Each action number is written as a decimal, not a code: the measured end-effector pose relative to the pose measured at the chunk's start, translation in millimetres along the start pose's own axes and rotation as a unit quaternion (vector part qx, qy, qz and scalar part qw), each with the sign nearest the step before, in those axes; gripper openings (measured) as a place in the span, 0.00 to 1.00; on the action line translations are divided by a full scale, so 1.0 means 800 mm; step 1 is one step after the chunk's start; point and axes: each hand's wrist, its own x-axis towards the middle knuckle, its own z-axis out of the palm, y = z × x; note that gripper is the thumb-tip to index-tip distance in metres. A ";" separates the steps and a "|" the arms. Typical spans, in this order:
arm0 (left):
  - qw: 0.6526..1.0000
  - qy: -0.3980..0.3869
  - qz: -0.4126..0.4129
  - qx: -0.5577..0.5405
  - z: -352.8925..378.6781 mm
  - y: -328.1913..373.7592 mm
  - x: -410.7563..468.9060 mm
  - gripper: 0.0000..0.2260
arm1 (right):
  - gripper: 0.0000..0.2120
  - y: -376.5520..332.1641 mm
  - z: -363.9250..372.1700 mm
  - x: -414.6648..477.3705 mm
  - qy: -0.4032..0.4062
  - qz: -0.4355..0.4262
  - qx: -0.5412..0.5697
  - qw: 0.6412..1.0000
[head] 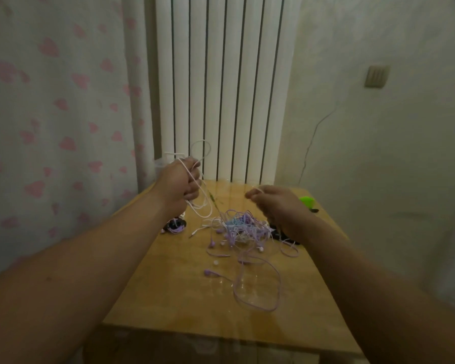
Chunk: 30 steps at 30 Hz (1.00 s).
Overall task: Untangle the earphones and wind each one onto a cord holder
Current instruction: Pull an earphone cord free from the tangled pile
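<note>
Bare forearms [90, 248], bare left grip [180, 183], bare right grip [276, 206]

A wooden table [184, 298] stands before a white radiator [216, 74] and pink-hearted curtain [50, 101].

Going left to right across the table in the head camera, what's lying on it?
Black cord holder wound with purple cord → tangle of earphones → green object.

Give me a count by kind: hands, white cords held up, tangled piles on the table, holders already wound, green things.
2 hands: left hand, right hand
1 white cord held up
1 tangled pile
1 wound holder, purple cord on it
1 green thing
Total: 6
</note>
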 end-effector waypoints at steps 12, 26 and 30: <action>0.999 0.006 -0.022 0.044 0.015 0.002 -0.004 0.09 | 0.16 -0.008 0.079 0.025 -0.039 -0.025 -0.140 0.989; 1.000 0.005 -0.011 -0.011 0.023 0.008 -0.006 0.06 | 0.18 -0.066 0.047 0.023 0.096 -0.097 -0.004 0.991; 1.000 0.007 0.019 0.012 0.026 0.017 -0.006 0.06 | 0.16 -0.075 0.033 0.033 0.083 -0.111 0.055 0.989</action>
